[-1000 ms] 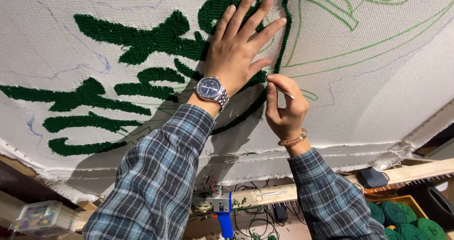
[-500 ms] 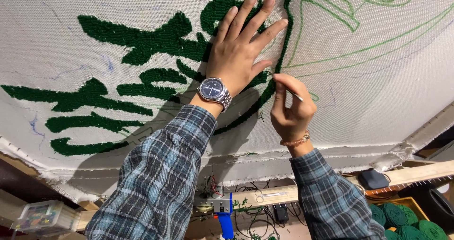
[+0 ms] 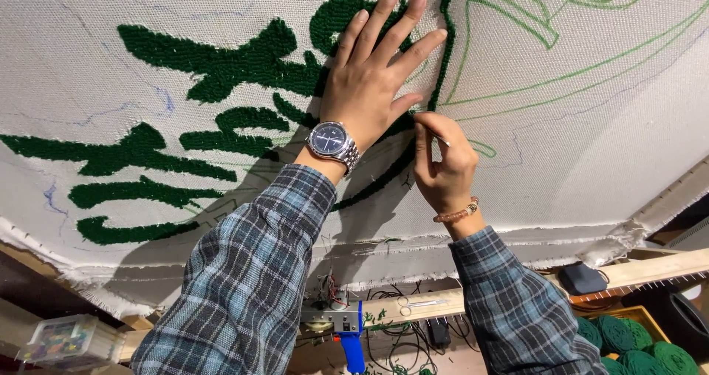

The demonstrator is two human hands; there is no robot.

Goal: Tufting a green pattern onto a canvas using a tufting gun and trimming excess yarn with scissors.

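Two hands on tufted cloth

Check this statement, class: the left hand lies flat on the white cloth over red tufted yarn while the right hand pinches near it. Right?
Not quite. The head view shows the tufted yarn is dark green, not red. The left hand does lie flat on the white cloth, and the right hand pinches beside it.

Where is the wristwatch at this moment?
In the head view the wristwatch sits centre frame on the left wrist, between the left hand flat on the cloth and the plaid sleeve.
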